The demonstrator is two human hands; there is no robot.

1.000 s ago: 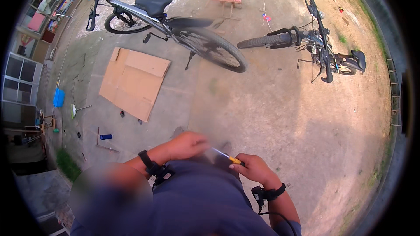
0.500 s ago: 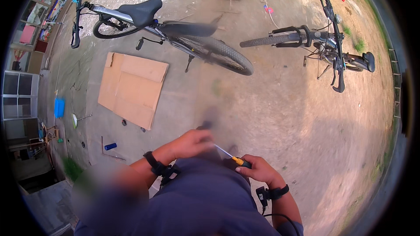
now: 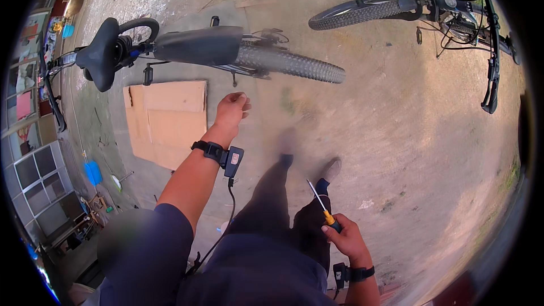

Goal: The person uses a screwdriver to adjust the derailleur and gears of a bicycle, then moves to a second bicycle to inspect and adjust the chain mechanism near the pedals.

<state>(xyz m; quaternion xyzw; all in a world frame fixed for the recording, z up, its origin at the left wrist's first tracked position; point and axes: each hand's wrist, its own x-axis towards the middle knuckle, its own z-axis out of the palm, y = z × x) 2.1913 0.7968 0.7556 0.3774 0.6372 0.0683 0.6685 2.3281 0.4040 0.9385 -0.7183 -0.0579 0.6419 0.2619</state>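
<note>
Screwdriver (image 3: 328,217), its handle pinched in the right hand (image 3: 349,239), shaft projecting forward of it; for safe carrying, the tip is best kept off the leg (image 3: 309,232). Beyond the half-curled left hand (image 3: 230,111), whose contents cannot be told, is the bike (image 3: 198,46).

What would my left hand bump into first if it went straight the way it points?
Probably the back wheel of the left-hand bicycle, just ahead of your left hand, though one picture can't show the depth between them.
</note>
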